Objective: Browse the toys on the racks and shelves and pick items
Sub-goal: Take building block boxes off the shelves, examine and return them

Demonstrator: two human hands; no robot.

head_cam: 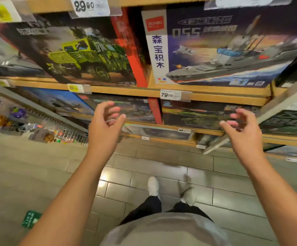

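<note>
Large building-block toy boxes fill wooden shelves in front of me. A box with a green army truck [83, 55] stands at upper left, and a box with a grey warship [220, 50] at upper right. On the shelf below lie darker boxes, one with a tank picture [197, 114]. My left hand [105, 125] and my right hand [240, 128] are both raised in front of that lower shelf, palms facing each other, fingers loosely curled. Neither hand touches or holds anything.
Price tags [169, 95] hang on the wooden shelf edge [126, 90]. A rack of small toys [19, 121] runs along the left. Grey tiled floor [144, 166] lies below, with my shoes [154, 185] and a green floor sticker [31, 219].
</note>
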